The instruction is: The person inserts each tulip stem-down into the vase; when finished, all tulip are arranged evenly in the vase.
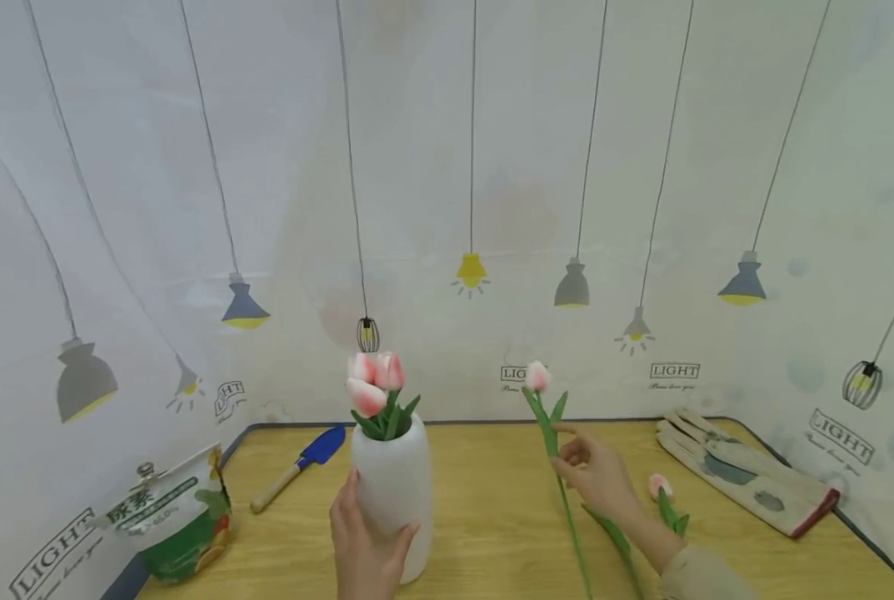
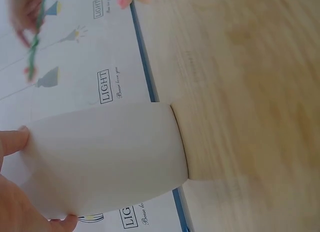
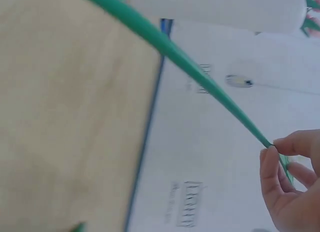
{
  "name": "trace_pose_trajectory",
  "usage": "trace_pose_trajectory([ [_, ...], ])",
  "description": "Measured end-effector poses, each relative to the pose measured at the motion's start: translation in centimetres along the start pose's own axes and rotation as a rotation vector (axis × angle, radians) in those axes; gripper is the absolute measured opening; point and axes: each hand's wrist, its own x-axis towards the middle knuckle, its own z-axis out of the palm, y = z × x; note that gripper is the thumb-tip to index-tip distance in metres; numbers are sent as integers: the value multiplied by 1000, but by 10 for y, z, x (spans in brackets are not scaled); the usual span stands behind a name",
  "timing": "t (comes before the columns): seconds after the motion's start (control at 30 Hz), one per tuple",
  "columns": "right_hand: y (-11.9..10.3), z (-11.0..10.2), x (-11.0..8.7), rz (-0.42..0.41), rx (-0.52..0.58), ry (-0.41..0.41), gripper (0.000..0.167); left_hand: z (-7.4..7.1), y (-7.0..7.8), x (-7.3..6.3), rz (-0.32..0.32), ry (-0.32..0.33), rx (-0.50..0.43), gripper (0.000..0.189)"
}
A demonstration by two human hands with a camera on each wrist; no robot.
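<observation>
One pink-and-white tulip (image 1: 547,433) stands above the bench (image 1: 484,500), to the right of the white vase (image 1: 392,483) and well apart from it. We see the right hand (image 1: 596,468) pinching its stem just below the leaves, between thumb and fingers. Its long axis runs close to upright: the bloom points up and leans slightly left, while the stem slants down toward the near right. We cannot tell whether the stem's lower end touches the bench.

The left hand (image 1: 370,533) grips the vase, fingers around its left side and thumb across the near face. The vase stands upright on the bench, so we judge the key relation to be its mouth, left of the held bloom and lower than it; the left hand is nearer to that mouth.

We count three blooms (image 1: 370,390) in the vase. Beside the right forearm we find a loose tulip (image 1: 671,515) lying on the bench. Farther out lie work gloves (image 1: 746,475) at the far right, a blue trowel (image 1: 297,471) at the far left, and a green-and-white bag (image 1: 172,521) at the near left.
</observation>
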Motion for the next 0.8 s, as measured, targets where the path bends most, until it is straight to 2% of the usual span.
trace_pose_trajectory([
  [0.27, -91, -15, 47, -242, 103, 137, 41, 1, -4, 0, -7, 4, -28, 103],
  [0.47, -149, -20, 69, -393, 292, 237, 41, 2, -5, 0, -25, 9, -7, 103],
  [0.67, -185, -13, 79, -593, 514, 354, 40, 3, -7, 1, 2, 30, -1, 102],
  [0.8, -200, -4, 81, -679, 607, 407, 39, 3, -8, 1, 32, 38, -9, 101],
])
